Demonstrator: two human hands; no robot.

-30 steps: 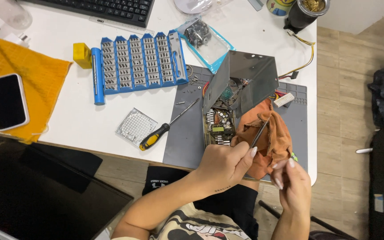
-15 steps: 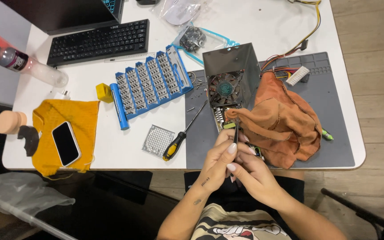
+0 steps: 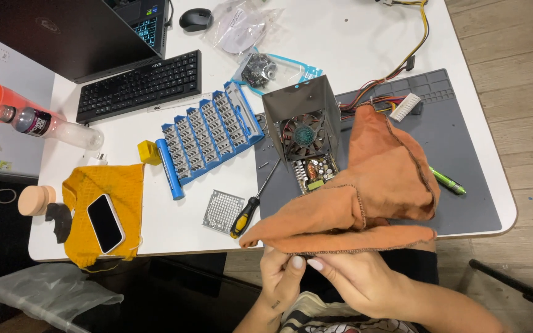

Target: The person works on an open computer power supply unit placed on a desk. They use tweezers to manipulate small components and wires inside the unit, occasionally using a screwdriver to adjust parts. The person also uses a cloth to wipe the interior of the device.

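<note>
Both hands sit at the table's near edge under an orange cloth [image 3: 377, 185]. My left hand [image 3: 282, 277] and my right hand [image 3: 356, 280] pinch the cloth's near hem from below, fingertips meeting. The cloth drapes over part of an opened power supply unit [image 3: 306, 132] with a fan and circuit board showing, standing on a grey work mat [image 3: 464, 160]. A yellow-handled screwdriver [image 3: 251, 206] lies left of the cloth.
A blue screw organiser tray [image 3: 208, 139], a metal fan grille [image 3: 223, 211], a yellow cloth with a phone [image 3: 105, 222], a keyboard [image 3: 140, 86], a laptop [image 3: 75, 31], a bottle [image 3: 32, 117], a mouse [image 3: 195, 20], a green pen [image 3: 448, 180] and cables [image 3: 402, 68] lie about.
The hands drew back from the power supply to the table edge and pulled the orange cloth's hem toward me. The view widened to show more of the table.
</note>
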